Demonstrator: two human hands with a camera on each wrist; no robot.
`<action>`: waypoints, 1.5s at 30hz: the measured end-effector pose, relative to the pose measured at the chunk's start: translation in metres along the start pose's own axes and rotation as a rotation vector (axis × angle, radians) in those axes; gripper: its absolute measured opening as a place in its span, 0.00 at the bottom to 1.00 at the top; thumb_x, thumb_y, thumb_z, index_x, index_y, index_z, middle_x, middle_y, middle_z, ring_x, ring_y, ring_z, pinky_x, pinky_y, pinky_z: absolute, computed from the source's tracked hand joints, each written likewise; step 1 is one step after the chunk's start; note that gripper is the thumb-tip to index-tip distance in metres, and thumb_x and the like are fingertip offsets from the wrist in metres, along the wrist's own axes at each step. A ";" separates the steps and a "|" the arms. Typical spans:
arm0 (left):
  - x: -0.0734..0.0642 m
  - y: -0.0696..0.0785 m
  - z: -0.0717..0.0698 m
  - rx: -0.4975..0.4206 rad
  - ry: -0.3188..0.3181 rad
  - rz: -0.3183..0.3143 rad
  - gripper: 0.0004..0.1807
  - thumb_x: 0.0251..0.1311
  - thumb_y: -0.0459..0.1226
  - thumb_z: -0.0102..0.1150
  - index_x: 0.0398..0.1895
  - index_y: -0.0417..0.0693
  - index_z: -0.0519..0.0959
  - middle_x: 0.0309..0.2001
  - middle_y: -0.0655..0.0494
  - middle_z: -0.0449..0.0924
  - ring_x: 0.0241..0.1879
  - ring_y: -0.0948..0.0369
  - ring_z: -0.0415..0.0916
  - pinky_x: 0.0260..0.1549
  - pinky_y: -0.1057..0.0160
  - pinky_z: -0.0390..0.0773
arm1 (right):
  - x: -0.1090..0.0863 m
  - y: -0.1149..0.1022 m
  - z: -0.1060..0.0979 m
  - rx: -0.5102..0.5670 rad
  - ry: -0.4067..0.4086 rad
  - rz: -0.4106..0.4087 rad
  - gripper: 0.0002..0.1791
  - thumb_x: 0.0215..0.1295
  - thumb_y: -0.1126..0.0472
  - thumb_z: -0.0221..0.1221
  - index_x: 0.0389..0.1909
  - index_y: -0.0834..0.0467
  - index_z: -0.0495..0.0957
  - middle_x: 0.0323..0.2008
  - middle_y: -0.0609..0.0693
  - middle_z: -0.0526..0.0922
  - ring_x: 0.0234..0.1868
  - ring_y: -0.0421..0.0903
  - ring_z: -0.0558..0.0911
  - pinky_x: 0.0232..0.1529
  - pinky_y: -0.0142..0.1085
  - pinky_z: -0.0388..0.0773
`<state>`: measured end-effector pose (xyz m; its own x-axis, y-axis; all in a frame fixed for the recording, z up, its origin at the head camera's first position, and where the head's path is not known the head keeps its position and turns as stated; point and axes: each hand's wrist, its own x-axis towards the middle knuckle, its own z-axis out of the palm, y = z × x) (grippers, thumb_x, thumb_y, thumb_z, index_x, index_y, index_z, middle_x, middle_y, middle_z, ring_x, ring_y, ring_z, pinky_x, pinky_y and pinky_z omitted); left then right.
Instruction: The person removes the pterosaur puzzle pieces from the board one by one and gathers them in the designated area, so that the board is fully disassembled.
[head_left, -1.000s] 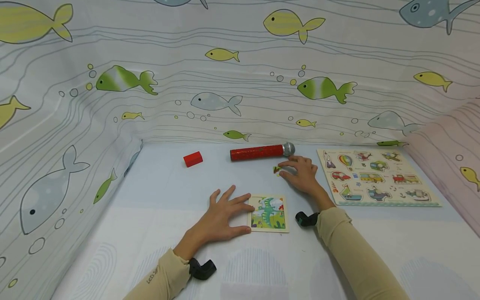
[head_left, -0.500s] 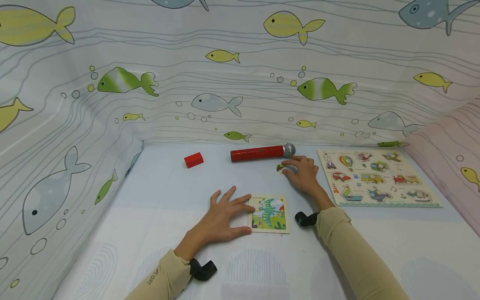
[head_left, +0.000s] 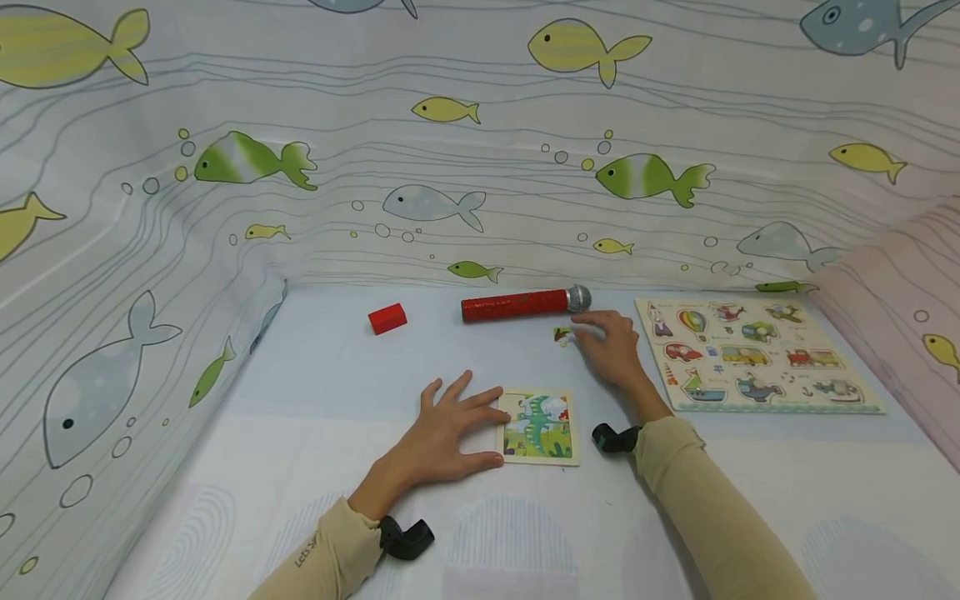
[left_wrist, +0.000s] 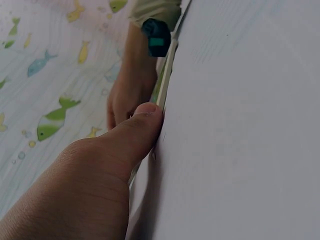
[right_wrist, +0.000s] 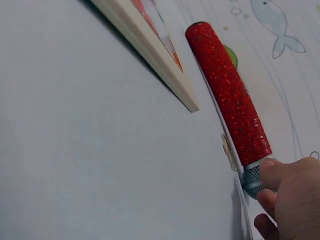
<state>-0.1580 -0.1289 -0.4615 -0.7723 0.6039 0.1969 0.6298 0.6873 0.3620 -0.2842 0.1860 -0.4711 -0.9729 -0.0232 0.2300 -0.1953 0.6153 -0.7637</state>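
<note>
My left hand [head_left: 446, 433] lies with fingers spread at the left edge of a small square jigsaw puzzle [head_left: 537, 427], which pictures a green dinosaur in a pale wooden frame. In the left wrist view its thumb [left_wrist: 142, 127] rests along the frame's edge [left_wrist: 167, 75]. Farther back, a small green and brown puzzle piece [head_left: 562, 335] lies on the table. Just right of that piece is my right hand [head_left: 613, 348], thumb and forefinger apart with nothing between them. The right wrist view has the piece [right_wrist: 229, 151] nearly edge-on, close to the fingers.
Behind the right hand lies a red glittery microphone [head_left: 517, 305] with a silver head. A red block [head_left: 387, 318] sits to its left. On the right is a wooden vehicle puzzle board [head_left: 757, 358]. Fish-printed cloth walls [head_left: 337, 250] enclose the table's back and sides.
My right thumb and forefinger have parted from the puzzle piece, which shifted slightly right and then stayed on the table. The left hand and the dinosaur puzzle have kept their place.
</note>
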 end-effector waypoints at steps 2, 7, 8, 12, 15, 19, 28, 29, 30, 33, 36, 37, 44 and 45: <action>0.001 0.000 0.000 0.002 -0.006 -0.004 0.28 0.58 0.61 0.65 0.63 0.73 0.78 0.76 0.63 0.67 0.80 0.41 0.50 0.70 0.28 0.45 | -0.002 0.001 -0.001 0.086 0.073 0.009 0.12 0.71 0.63 0.59 0.51 0.59 0.85 0.55 0.61 0.82 0.59 0.59 0.74 0.62 0.52 0.64; 0.002 0.000 0.000 0.005 -0.017 -0.015 0.28 0.59 0.62 0.64 0.63 0.74 0.78 0.76 0.64 0.66 0.81 0.42 0.49 0.71 0.29 0.44 | -0.009 0.002 -0.004 0.187 0.186 0.016 0.08 0.66 0.70 0.61 0.44 0.63 0.85 0.37 0.59 0.84 0.35 0.43 0.76 0.38 0.28 0.70; 0.002 0.000 0.000 0.004 -0.016 -0.015 0.28 0.58 0.62 0.64 0.63 0.74 0.78 0.76 0.64 0.66 0.81 0.42 0.49 0.70 0.29 0.44 | -0.010 0.001 -0.005 0.187 0.183 0.022 0.08 0.66 0.70 0.62 0.43 0.63 0.85 0.35 0.58 0.83 0.33 0.41 0.75 0.35 0.25 0.69; 0.002 0.000 0.000 0.000 -0.014 -0.015 0.28 0.58 0.62 0.64 0.63 0.74 0.78 0.76 0.65 0.66 0.81 0.42 0.49 0.70 0.29 0.44 | -0.020 -0.005 -0.009 0.181 0.095 0.043 0.06 0.64 0.69 0.63 0.42 0.62 0.84 0.31 0.53 0.77 0.30 0.38 0.72 0.32 0.24 0.68; 0.001 0.000 0.000 -0.004 -0.015 -0.016 0.28 0.58 0.62 0.64 0.63 0.74 0.78 0.76 0.65 0.66 0.81 0.42 0.49 0.70 0.29 0.44 | -0.030 -0.013 -0.012 0.151 -0.044 0.012 0.06 0.66 0.68 0.63 0.42 0.61 0.83 0.34 0.53 0.80 0.35 0.41 0.75 0.38 0.28 0.72; 0.001 -0.001 -0.001 -0.012 -0.023 -0.026 0.28 0.58 0.62 0.64 0.63 0.74 0.78 0.76 0.65 0.66 0.81 0.42 0.48 0.70 0.29 0.43 | -0.043 -0.025 -0.014 0.107 -0.228 -0.085 0.06 0.68 0.63 0.64 0.44 0.58 0.84 0.44 0.54 0.86 0.45 0.47 0.78 0.50 0.38 0.73; 0.002 -0.001 -0.001 0.003 -0.022 -0.013 0.28 0.59 0.63 0.63 0.63 0.74 0.78 0.76 0.65 0.66 0.80 0.41 0.49 0.70 0.29 0.44 | -0.058 -0.041 -0.007 0.046 -0.471 -0.250 0.12 0.62 0.61 0.69 0.47 0.49 0.88 0.45 0.45 0.87 0.50 0.46 0.73 0.54 0.45 0.63; 0.002 -0.002 -0.001 0.004 -0.020 -0.009 0.28 0.59 0.64 0.63 0.63 0.73 0.78 0.76 0.64 0.66 0.80 0.41 0.49 0.70 0.29 0.44 | -0.059 -0.042 -0.006 0.027 -0.489 -0.255 0.13 0.62 0.60 0.69 0.47 0.48 0.88 0.45 0.44 0.86 0.49 0.46 0.72 0.53 0.44 0.61; 0.002 -0.001 -0.001 0.004 -0.019 -0.006 0.28 0.60 0.64 0.63 0.63 0.73 0.78 0.76 0.64 0.66 0.80 0.41 0.50 0.70 0.28 0.44 | -0.059 -0.044 -0.005 0.003 -0.502 -0.264 0.13 0.61 0.59 0.69 0.47 0.46 0.88 0.45 0.44 0.85 0.49 0.45 0.72 0.51 0.44 0.59; 0.003 -0.001 -0.001 0.003 -0.019 -0.006 0.28 0.60 0.64 0.62 0.63 0.73 0.78 0.76 0.65 0.66 0.80 0.41 0.49 0.70 0.28 0.43 | -0.061 -0.048 -0.004 -0.064 -0.528 -0.278 0.15 0.61 0.58 0.69 0.48 0.43 0.88 0.45 0.43 0.83 0.47 0.44 0.70 0.48 0.44 0.56; 0.003 0.000 0.000 0.007 -0.019 -0.006 0.28 0.59 0.64 0.62 0.63 0.74 0.78 0.76 0.65 0.66 0.81 0.41 0.49 0.70 0.28 0.44 | -0.063 -0.050 -0.002 -0.114 -0.539 -0.279 0.16 0.62 0.57 0.69 0.50 0.42 0.87 0.45 0.44 0.81 0.45 0.44 0.68 0.46 0.43 0.54; 0.003 0.000 0.000 0.009 -0.020 -0.006 0.28 0.59 0.64 0.62 0.63 0.74 0.78 0.76 0.65 0.66 0.80 0.41 0.49 0.70 0.29 0.44 | -0.063 -0.051 -0.002 -0.122 -0.540 -0.278 0.16 0.62 0.57 0.69 0.51 0.42 0.87 0.45 0.44 0.81 0.45 0.44 0.68 0.45 0.43 0.54; 0.003 0.000 -0.001 0.019 -0.012 0.008 0.28 0.60 0.63 0.62 0.63 0.72 0.78 0.76 0.63 0.67 0.80 0.40 0.51 0.69 0.28 0.45 | -0.067 -0.058 0.002 -0.161 -0.535 -0.294 0.18 0.63 0.59 0.67 0.52 0.39 0.87 0.45 0.45 0.78 0.42 0.44 0.64 0.44 0.44 0.52; 0.003 -0.001 -0.001 0.022 -0.009 0.011 0.28 0.60 0.63 0.62 0.63 0.72 0.78 0.76 0.63 0.67 0.80 0.40 0.51 0.69 0.28 0.45 | -0.067 -0.058 0.003 -0.164 -0.533 -0.300 0.18 0.63 0.60 0.66 0.52 0.39 0.87 0.44 0.46 0.78 0.42 0.44 0.64 0.44 0.44 0.52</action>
<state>-0.1608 -0.1281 -0.4607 -0.7647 0.6148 0.1930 0.6398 0.6891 0.3402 -0.2078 0.1496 -0.4439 -0.8149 -0.5769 0.0558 -0.4892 0.6330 -0.6000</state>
